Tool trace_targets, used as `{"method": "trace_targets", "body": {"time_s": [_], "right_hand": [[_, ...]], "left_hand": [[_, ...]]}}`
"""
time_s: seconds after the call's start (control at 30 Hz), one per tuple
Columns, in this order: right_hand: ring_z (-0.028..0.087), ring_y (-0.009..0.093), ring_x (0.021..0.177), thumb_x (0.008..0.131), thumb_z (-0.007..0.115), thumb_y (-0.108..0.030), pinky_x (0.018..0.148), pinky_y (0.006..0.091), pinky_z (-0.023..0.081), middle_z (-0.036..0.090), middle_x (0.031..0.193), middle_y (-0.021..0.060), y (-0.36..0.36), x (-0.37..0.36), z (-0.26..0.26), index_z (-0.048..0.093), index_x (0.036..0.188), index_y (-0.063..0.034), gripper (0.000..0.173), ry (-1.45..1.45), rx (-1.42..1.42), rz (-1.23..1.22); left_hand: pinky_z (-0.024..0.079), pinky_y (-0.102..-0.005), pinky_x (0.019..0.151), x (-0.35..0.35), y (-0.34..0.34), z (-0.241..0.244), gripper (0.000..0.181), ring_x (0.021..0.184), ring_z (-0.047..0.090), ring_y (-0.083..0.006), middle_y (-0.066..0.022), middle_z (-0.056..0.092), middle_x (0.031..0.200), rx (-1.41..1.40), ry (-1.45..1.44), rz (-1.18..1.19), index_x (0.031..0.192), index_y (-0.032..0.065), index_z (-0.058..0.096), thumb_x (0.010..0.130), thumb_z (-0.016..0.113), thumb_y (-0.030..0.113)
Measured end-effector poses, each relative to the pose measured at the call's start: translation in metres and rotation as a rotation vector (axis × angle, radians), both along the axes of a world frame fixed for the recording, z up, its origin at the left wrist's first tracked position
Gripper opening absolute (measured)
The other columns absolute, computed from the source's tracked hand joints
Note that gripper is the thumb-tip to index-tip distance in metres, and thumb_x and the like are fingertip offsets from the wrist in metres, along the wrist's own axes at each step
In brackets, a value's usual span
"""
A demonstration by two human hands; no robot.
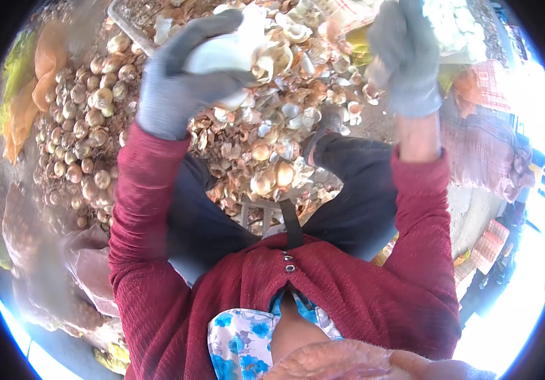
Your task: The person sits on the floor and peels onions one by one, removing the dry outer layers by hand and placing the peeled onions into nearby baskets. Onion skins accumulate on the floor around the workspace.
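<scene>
My left hand [177,80], in a grey knit work glove, curves its thumb and fingers around a pale, rounded thing [220,54], which looks like a peeled onion. Glare and blur hide its outline. Below it spreads a heap of dry onion skins [239,137]. My right hand [405,57], also gloved in grey, is raised near the top edge, right of the heap. It is blurred, so whether its fingers hold anything is unclear. A few whole onions [284,174] lie on the skins between my legs.
Many unpeeled onions [77,137] cover the ground at left, beside orange mesh netting [46,71]. White onions [457,33] are piled at the upper right. A full mesh sack [486,147] lies at right. A metal rim [130,26] edges the heap.
</scene>
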State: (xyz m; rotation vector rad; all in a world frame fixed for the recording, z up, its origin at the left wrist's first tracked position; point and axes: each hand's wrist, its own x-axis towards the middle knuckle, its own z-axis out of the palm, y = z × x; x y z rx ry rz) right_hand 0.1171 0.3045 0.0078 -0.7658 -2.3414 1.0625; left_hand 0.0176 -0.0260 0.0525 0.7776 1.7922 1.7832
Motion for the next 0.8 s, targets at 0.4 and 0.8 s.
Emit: {"method": "trace_targets", "body": {"time_s": [0.4,0.8], "right_hand": [[0.046,0.007,0.065,0.088,0.05,-0.018,0.056,0.0207,0.041,0.055,0.086,0.001,0.013,-0.054,0.004,0.057,0.122,-0.0115,0.035,-0.12,-0.306,0.177],[0.025,-0.002,0.052,0.09,0.049,-0.018,0.044,0.0105,0.02,0.036,0.074,-0.0064,-0.103,0.005,0.036,0.036,0.135,-0.0007,0.05,-0.266,-0.494,0.376]], "left_hand": [[0.05,-0.0372,0.069,0.029,-0.009,-0.015,0.033,0.086,0.061,-0.0252,-0.0061,0.059,0.091,-0.298,0.878,-0.171,0.104,0.0132,0.06,0.072,0.063,0.021],[0.051,-0.029,0.071,-0.028,-0.214,-0.125,0.023,0.084,0.063,-0.0173,-0.0087,0.066,0.091,-0.355,0.743,0.445,0.092,0.0044,0.065,0.07,0.07,0.009]]}}
